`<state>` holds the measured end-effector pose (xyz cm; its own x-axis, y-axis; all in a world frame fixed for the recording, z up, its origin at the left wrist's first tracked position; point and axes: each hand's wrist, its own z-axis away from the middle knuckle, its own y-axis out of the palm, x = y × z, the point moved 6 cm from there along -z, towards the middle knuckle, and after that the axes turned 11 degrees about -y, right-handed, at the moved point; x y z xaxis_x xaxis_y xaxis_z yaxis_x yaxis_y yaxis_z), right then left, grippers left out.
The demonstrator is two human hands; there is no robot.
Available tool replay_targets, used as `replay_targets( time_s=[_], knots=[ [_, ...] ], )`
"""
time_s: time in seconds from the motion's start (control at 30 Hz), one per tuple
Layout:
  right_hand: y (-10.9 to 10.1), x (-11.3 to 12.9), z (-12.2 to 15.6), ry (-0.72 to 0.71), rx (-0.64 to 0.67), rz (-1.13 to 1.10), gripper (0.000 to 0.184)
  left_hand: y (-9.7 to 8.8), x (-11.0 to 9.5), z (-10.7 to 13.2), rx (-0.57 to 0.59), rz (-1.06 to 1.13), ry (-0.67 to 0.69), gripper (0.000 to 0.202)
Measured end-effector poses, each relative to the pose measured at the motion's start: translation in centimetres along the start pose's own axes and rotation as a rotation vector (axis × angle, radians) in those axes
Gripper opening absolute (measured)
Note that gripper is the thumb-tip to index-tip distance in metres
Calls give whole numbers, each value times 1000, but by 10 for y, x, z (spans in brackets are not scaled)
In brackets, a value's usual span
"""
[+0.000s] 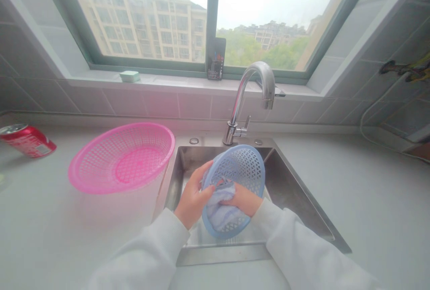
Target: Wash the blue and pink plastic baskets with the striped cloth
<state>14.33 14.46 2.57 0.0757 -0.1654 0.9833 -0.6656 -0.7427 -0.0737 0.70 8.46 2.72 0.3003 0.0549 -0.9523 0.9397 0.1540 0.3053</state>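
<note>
Listing by size, we count one steel sink (228,254), one pink basket (83,169) on the counter to its left, one blue basket (250,169), one chrome faucet (268,86), one pale cloth (220,218), one red can (32,142), one pale green block (129,76) on the sill, and two round caps (194,140) flanking the faucet base.

Blue basket: held tilted over the sink, opening towards the wearer; long axis of the rim steep, its top leaning slightly right.

Hands, two. Left hand (194,198): clasped round the basket's left rim, thumb inside. Right hand (245,198): reaching inside from the right, curled on the bunched cloth; fingertips are covered, so we cannot judge how tightly.
</note>
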Motion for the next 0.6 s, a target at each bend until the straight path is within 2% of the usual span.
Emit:
replay_targets(
  time_s=[0.1, 0.17, 0.33, 0.4, 0.47, 0.6],
  knots=[
    [0, 5, 1, 0, -115, -221, 38, 1, -6, 1, 12, -62, 28, 72],
    [2, 7, 0, 17, -130, -308, 41, 0, -7, 2, 24, -74, 32, 73],
    [9, 9, -2, -25, 159, 81, 30, -2, -3, 3, 6, -135, 17, 71],
    [7, 7, -1, -29, 178, 137, 34, -2, -3, 4, -7, -210, 22, 73],
    [2, 6, 0, -18, 69, 72, 35, -1, -6, 5, -11, -264, 42, 76],
    [-5, 9, 3, -13, -221, -301, 35, 2, -10, 6, 8, -351, 65, 71]
  ],
)
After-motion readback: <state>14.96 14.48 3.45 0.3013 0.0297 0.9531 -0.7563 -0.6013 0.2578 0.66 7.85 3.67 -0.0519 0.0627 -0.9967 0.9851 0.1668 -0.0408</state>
